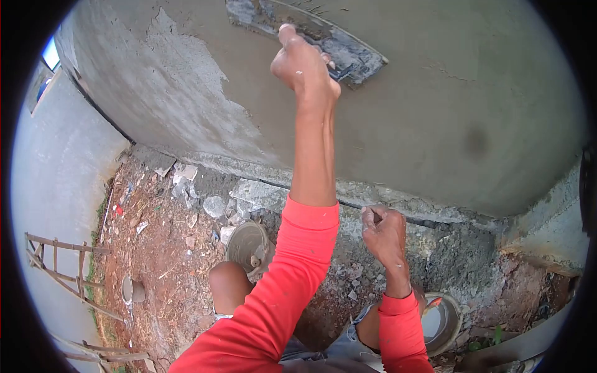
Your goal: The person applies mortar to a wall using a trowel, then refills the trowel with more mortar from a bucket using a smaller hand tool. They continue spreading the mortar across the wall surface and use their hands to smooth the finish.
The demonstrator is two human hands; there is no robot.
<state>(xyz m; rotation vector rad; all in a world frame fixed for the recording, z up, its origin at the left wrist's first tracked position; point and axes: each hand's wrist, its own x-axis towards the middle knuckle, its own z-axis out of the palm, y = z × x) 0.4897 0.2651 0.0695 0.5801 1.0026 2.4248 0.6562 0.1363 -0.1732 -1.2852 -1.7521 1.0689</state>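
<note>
Grey plaster covers the wall [435,124] ahead, which spreads across most of the upper view and looks bowed by the lens. On the far left stands a pale side wall [53,161], and at its foot is a frame [55,273] of rough timber. Just right of the frame, a small pot [138,291] sits on reddish ground [165,261] strewn with chips and scraps. Above that ground, a paler, rougher patch [180,62] shows on the wall, its ragged edge meeting the smoother, darker plaster. Farther right, a bucket [242,233] stands near the foot of the wall, its inside coated grey, with the bent left knee [227,283] just in front of it.

Toward the middle, the left arm, in a red sleeve [305,242], reaches up across the view. The left hand [305,65] is wrapped around the grip of a float [364,59], thumb pointing up. Smeared with wet mortar, the float lies along the wall near the top edge; whether its whole face touches cannot be seen.

Right of that arm, the right hand [385,233] is curled into a loose fist, low before the base of the wall. Below it and to the right is a second bucket [459,320], pale inside, with an orange-red item [431,305] at its near side.
</note>
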